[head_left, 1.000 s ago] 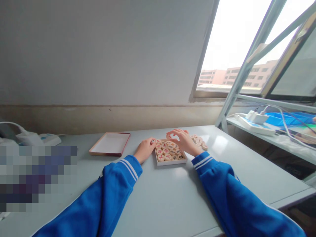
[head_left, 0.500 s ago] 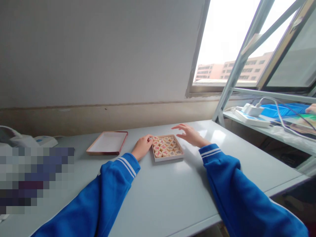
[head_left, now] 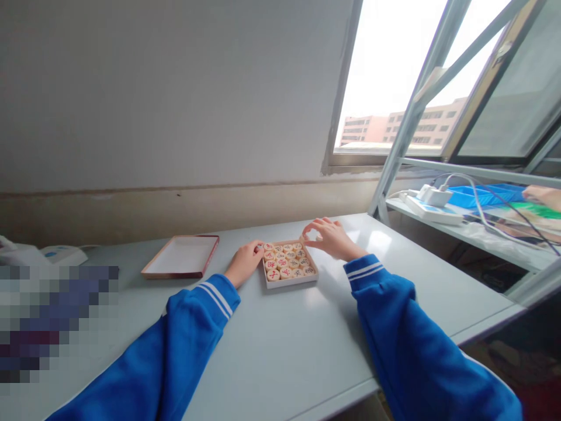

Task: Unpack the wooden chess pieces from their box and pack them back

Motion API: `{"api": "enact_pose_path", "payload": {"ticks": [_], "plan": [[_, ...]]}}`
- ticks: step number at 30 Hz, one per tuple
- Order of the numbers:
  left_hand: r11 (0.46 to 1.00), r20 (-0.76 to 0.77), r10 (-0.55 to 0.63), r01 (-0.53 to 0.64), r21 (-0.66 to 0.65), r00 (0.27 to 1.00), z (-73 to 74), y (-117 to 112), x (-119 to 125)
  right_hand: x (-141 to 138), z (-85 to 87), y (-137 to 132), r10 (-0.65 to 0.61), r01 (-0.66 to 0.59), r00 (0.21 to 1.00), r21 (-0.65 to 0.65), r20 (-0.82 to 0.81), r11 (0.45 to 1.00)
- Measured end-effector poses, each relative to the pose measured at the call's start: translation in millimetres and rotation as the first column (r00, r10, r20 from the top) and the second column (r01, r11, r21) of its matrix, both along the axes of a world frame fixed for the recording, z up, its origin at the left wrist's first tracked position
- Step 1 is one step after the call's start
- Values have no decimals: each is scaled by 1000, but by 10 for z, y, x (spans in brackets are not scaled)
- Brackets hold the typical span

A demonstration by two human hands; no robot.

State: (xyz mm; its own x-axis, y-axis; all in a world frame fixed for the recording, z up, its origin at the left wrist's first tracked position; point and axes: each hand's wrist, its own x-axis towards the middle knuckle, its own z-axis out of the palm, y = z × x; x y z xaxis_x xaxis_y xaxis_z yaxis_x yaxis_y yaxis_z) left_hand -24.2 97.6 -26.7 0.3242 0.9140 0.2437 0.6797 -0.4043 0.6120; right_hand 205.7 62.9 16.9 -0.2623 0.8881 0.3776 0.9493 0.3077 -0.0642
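Round Chinese chess pieces point(head_left: 286, 263) with red and black characters sit in rows in a shallow white box point(head_left: 291, 284) on the table. At the box's left edge, my left hand point(head_left: 243, 263) is closed, its fingertips on the far left corner. My right hand point(head_left: 329, 238) is at the far right corner, fingers curved and thumb apart from the forefinger, with nothing visible held. Whether its fingertips touch the box I cannot tell. To the left lies the box lid point(head_left: 180, 257), its hollow white inside facing up.
The pale table point(head_left: 263, 351) meets a grey wall behind. At right a metal frame point(head_left: 412, 117) rises by the window, beside a shelf with a power strip point(head_left: 432, 209), cables and a blue tray point(head_left: 482, 196). White devices point(head_left: 65, 255) stand far left, near a pixelated patch.
My right hand has come down to the box's far right corner, its fingers curling inward. My left hand stays at the left edge. The whole view has shifted slightly.
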Motion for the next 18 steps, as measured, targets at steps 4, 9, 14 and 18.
{"api": "enact_pose_path", "payload": {"ticks": [4, 9, 14, 18], "plan": [[1000, 6, -3, 3, 9, 1000, -6, 3, -2, 302, -38, 28, -191, 204, 973, -97, 127, 974], [1000, 0, 13, -13, 3, 1000, 2, -4, 2, 271, -78, 38, -152, 155, 987, -64, 54, 986], [1000, -3, 18, -18, 18, 1000, -13, 4, 6, -58, -48, -47, 260, -276, 960, -178, -109, 945], [1000, 8, 15, -15, 13, 1000, -27, 17, 4, -256, -102, -97, 378, -416, 907, -248, -187, 875]]}}
